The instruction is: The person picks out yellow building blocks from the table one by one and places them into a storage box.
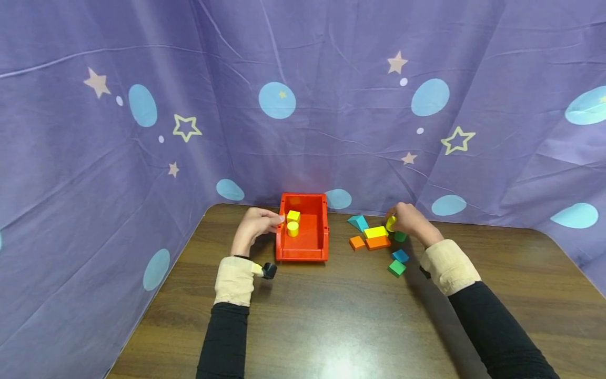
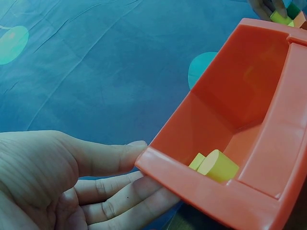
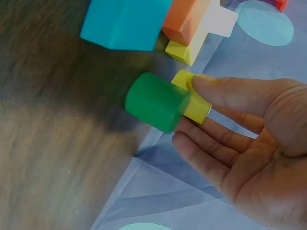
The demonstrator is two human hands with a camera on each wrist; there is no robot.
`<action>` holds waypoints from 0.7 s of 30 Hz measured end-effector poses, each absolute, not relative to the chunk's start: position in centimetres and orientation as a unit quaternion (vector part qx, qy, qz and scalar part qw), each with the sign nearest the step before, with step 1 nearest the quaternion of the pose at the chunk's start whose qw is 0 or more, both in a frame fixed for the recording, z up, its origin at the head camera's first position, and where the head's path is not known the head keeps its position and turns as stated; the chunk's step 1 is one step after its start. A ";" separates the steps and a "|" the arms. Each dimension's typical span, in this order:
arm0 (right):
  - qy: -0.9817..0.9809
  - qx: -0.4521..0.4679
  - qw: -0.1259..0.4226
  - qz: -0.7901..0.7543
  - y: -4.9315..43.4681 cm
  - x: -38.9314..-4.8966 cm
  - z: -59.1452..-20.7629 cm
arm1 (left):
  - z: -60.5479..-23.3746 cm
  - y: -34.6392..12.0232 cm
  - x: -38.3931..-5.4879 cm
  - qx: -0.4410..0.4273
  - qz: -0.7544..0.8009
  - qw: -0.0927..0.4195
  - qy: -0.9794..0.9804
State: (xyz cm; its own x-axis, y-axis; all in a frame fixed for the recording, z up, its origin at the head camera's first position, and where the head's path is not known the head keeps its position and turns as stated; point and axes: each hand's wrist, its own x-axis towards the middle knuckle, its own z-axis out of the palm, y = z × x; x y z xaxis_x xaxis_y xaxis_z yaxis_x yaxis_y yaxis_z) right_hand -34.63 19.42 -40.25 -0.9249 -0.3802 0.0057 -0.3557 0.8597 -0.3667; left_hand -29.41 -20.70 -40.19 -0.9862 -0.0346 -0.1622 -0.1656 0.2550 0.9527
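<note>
In the head view a red plastic bin (image 1: pixel 310 239) stands near the back of the table. My left hand (image 1: pixel 255 226) pinches its left wall, thumb (image 2: pixel 112 158) on the rim and fingers beneath in the left wrist view. Inside the bin are a yellow cube block (image 1: pixel 293 216) and a yellow cylinder block (image 1: pixel 293 229). Over at the right, my right hand (image 1: pixel 411 221) holds another yellow cylinder block (image 3: pixel 197 108) between thumb and fingers. A green cylinder block (image 3: pixel 154 101) is right beside it, overlapping it in the right wrist view.
Left of the right hand lie a light blue triangle block (image 1: pixel 358 222), a yellow block (image 1: pixel 375 232) and orange blocks (image 1: pixel 377 242). Nearer the front are a blue block (image 1: pixel 400 256) and a green block (image 1: pixel 396 268). A purple patterned cloth (image 1: pixel 331 105) hangs behind the table.
</note>
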 end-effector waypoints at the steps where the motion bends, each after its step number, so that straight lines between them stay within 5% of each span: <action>1: 0.963 -0.194 0.029 -0.183 19.4 -34.6 -40.1 | -40.2 -20.7 -29.4 -0.063 0.607 0.054 0.791; 21: 0.956 -0.217 -0.029 -0.195 17.2 -32.8 -34.4 | -40.0 -20.6 -29.3 -0.063 0.605 0.056 0.792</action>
